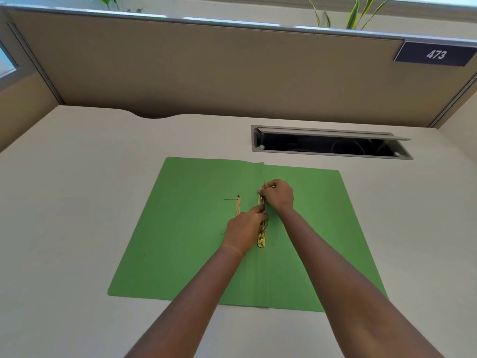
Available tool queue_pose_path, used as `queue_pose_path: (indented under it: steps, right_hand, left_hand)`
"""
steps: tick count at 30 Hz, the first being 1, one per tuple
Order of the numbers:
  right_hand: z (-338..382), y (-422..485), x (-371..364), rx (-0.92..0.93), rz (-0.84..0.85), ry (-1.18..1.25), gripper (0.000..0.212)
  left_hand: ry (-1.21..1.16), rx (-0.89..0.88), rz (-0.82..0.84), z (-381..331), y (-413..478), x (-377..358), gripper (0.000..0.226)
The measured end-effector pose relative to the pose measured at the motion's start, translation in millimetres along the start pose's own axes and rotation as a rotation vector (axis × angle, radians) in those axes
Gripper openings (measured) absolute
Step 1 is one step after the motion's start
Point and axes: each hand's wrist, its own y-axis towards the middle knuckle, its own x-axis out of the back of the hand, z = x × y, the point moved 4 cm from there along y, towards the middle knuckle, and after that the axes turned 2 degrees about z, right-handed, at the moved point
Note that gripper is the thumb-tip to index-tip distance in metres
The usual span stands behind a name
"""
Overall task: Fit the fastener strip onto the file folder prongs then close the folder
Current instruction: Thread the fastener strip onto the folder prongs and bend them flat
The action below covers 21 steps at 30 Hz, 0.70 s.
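Note:
A green file folder point(185, 228) lies open flat on the desk. Along its centre crease sits a gold fastener strip point(261, 240). My left hand point(245, 228) pinches the strip near its middle. My right hand point(278, 195) pinches the strip's far end, where a thin prong stands up. Another thin prong point(265, 226) pokes up beside my left fingers. A second gold metal piece point(237, 205) with thin wire ends lies on the left flap, partly hidden by my left hand.
The desk point(64, 202) is beige, with an open cable tray slot point(330, 144) behind the folder on the right. A tan partition wall point(206, 68) with a "473" sign point(436, 54) closes off the back.

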Motion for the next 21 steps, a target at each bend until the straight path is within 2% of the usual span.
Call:
queue_pose_path:
  steps: [4,16,19,21]
  right_hand:
    - [-9,-4,10,-0.06,-0.056,0.075,0.022]
    - [-31,-101,27,0.282,0.194,0.029,0.019]
    - [-29,-111,23,0.392,0.258,-0.105,0.018]
    - [-25,-114,23,0.434,0.219,-0.162,0.015]
  left_hand:
    - [-0.007,0.019,0.012,1,1,-1,0.035]
    - [-0.145,0.035,-0.019,3,-2,2,0.037]
    - [-0.175,0.04,-0.017,5,-2,2,0.04]
    - [-0.197,0.047,-0.006,5,-2,1,0.042]
